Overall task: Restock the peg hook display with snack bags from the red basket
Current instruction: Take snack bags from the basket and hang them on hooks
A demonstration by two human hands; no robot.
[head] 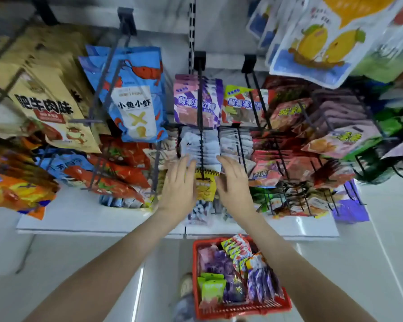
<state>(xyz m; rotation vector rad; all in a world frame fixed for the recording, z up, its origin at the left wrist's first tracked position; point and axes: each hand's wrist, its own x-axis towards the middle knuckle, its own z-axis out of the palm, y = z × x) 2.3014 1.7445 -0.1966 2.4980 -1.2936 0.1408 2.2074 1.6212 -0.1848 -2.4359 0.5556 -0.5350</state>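
Yellow snack bag [205, 187] (hung at the front of a black peg hook [200, 126]) is flanked by left hand [179, 187] and right hand [234, 184], fingers loosely extended, above the red basket [240, 309].

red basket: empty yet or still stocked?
Still stocked. The red basket on the floor holds purple, green and red snack bags across most of its inside.
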